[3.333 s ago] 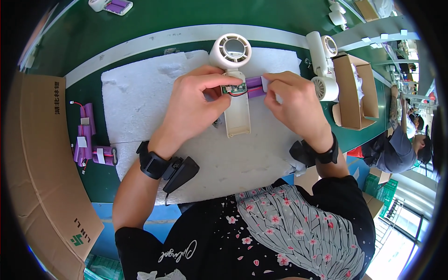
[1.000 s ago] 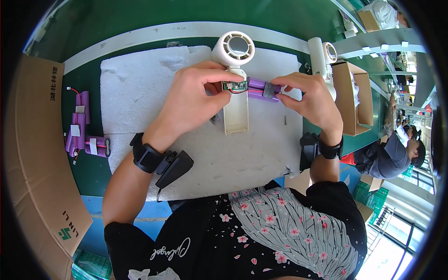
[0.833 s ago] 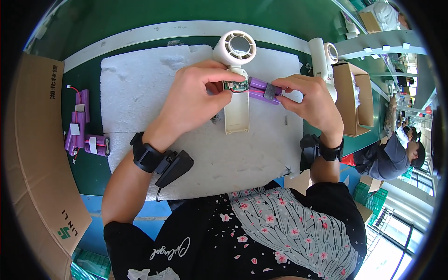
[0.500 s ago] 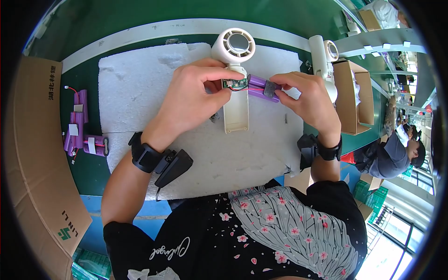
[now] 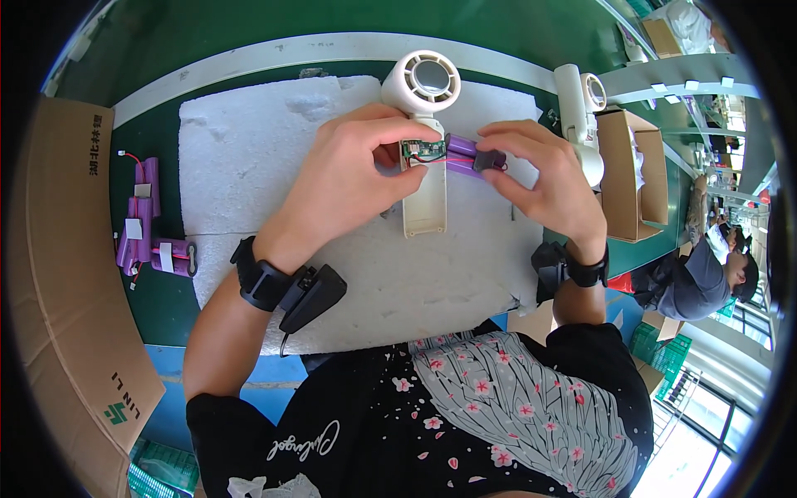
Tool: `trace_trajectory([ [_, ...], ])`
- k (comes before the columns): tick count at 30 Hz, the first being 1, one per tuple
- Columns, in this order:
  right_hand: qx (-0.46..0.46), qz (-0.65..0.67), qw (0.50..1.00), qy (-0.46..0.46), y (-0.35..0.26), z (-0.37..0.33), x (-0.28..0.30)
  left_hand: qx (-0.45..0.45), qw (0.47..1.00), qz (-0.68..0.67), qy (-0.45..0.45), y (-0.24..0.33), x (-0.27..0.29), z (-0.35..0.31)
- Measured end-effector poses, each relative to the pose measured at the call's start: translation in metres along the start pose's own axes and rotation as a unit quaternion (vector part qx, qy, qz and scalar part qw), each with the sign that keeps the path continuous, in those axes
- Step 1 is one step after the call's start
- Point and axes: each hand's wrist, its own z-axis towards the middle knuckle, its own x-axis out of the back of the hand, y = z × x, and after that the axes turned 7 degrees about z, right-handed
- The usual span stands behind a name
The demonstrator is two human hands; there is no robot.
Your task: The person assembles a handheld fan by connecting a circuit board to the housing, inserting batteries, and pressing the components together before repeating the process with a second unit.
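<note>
A cream handheld fan [image 5: 425, 207] lies on the white foam slab, its round head pointing away from me and its handle uncovered. My left hand [image 5: 357, 162] grips it at the neck, thumb and fingers on either side of a small green circuit board [image 5: 423, 150]. Red and dark wires run from the board to a purple battery pack [image 5: 462, 144] beside the handle. My right hand [image 5: 544, 170] pinches the pack's right end, where a dark grey pad [image 5: 490, 159] sits. Its fingers partly hide that end.
Several purple battery packs [image 5: 143, 212] with white labels lie left of the foam slab [image 5: 249, 174], beside a large cardboard box [image 5: 75, 274]. Another cream fan [image 5: 569, 104] and an open carton [image 5: 627, 178] stand at right. A co-worker [image 5: 706, 282] is farther right.
The grey pad appears turned and closer to the pack's right end, and my right fingers have shifted around it. My left hand keeps its hold on the fan.
</note>
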Motion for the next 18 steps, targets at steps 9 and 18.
trace_trajectory([
  [9,0.011,0.037,0.999,0.023,0.001,0.008,-0.018,-0.012,0.999,0.033,0.028,-0.001,-0.004,-0.001],
  [18,0.030,-0.005,0.997,0.065,-0.004,0.009,-0.027,0.003,0.999,0.050,0.006,-0.001,-0.002,-0.001],
])
